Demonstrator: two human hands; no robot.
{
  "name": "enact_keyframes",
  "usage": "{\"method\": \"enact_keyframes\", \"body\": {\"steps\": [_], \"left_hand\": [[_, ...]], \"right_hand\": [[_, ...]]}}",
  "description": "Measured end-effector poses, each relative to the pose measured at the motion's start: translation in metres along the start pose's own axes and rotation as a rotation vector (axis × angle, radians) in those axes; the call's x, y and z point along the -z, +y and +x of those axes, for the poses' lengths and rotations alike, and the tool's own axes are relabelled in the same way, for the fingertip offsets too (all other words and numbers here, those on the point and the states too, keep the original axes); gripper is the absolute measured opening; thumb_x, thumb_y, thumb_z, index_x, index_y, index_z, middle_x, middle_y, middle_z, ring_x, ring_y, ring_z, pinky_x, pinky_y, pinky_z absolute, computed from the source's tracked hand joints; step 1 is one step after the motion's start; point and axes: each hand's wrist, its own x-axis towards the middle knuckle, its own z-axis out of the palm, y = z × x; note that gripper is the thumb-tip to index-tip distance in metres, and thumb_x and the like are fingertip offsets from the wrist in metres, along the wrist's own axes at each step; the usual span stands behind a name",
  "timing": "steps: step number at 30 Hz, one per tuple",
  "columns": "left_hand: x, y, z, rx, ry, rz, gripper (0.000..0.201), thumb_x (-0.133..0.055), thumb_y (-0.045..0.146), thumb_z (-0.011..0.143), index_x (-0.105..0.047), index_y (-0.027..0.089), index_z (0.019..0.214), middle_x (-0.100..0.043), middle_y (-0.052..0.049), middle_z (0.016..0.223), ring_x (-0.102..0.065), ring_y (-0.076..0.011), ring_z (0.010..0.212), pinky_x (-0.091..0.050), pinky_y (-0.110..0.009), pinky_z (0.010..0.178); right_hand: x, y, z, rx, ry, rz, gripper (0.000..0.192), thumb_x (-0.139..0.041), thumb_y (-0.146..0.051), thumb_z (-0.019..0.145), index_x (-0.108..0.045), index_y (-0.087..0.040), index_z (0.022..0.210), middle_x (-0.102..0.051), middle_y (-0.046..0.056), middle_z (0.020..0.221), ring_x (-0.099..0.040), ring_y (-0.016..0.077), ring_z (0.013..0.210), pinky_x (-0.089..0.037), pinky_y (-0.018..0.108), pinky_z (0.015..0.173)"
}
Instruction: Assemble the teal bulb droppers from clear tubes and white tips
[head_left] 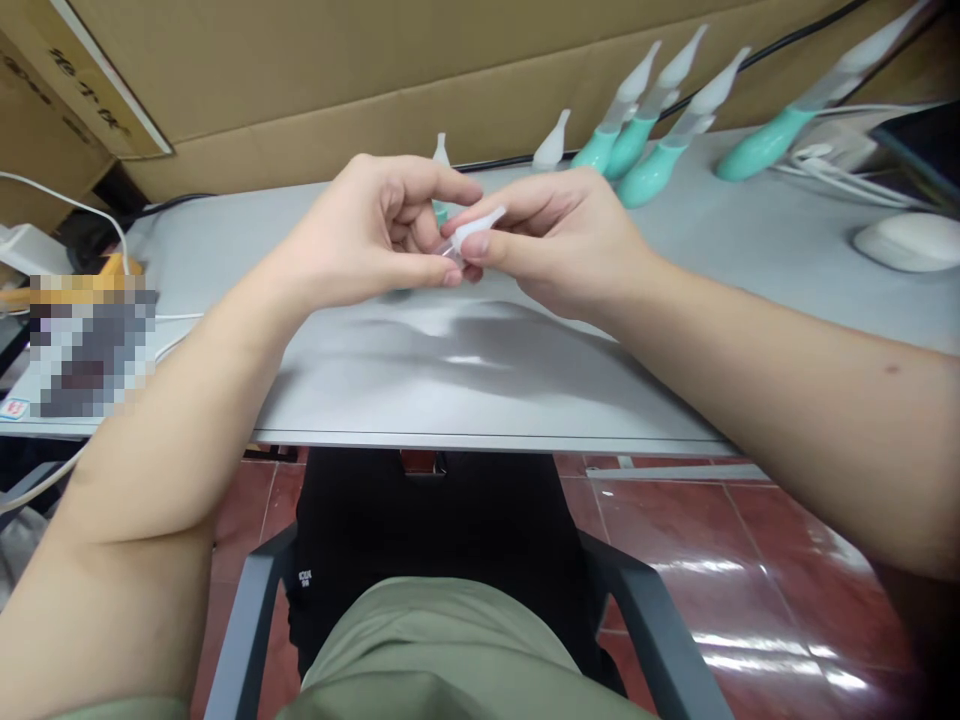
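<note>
- Nearest, the person's lap in olive cloth and the grey arms of a chair sit over a red tiled floor, below the near edge of the counter.
- Both forearms reach in over the counter and meet above its middle, held clear of the surface.
- The left hand is curled, thumb and fingers closed round a small piece with a teal part that barely shows behind the fingers; most of it is hidden, so what the piece is cannot be told exactly.
- The right hand pinches a small white soft tip between thumb and forefinger, its clear end pointing toward the left hand and touching or nearly touching what that hand holds.
- Judged from this, the step in hand is joining the white tip to the teal piece; the next move would call for lining the two ends up straight and pressing or twisting them together with a steady pinch.
- Farther on the counter, a loose white tip stands upright.
- At the far right, finished teal-and-white pieces lean against the cardboard wall; a white mouse and cables lie right of them.
</note>
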Motion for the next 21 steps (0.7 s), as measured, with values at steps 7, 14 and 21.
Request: {"method": "enact_keyframes", "body": {"steps": [7,14,21], "left_hand": [[0.016,0.006,-0.003,0.077,-0.182,-0.071,0.054,-0.120,0.057,0.088,-0.094,0.028,0.125,-0.094,-0.004,0.101,-0.090,-0.0247,0.091,-0.076,-0.044,0.084],[0.042,-0.011,0.002,0.138,-0.360,-0.001,0.055,-0.118,0.054,0.087,-0.098,0.029,0.133,-0.097,-0.004,0.105,-0.088,-0.0250,0.089,-0.076,-0.043,0.082],[0.064,-0.015,0.003,0.203,-0.488,0.059,0.043,-0.116,0.059,0.094,-0.099,0.031,0.122,-0.099,0.000,0.103,-0.092,-0.0239,0.092,-0.077,-0.037,0.078]], "right_hand": [[0.003,-0.001,-0.003,-0.217,-0.091,0.135,0.054,-0.130,-0.065,0.078,-0.102,-0.025,0.101,-0.084,0.005,0.088,-0.073,0.0200,0.080,-0.067,0.040,0.079],[0.011,-0.005,-0.004,-0.064,-0.068,-0.074,0.033,-0.123,-0.057,0.089,-0.103,-0.033,0.099,-0.086,0.004,0.092,-0.068,0.0202,0.078,-0.063,0.041,0.076],[-0.004,0.004,-0.017,0.219,-0.460,-0.335,0.016,-0.101,-0.030,0.103,-0.098,-0.026,0.119,-0.089,0.004,0.108,-0.080,0.0177,0.087,-0.066,0.033,0.080]]}}
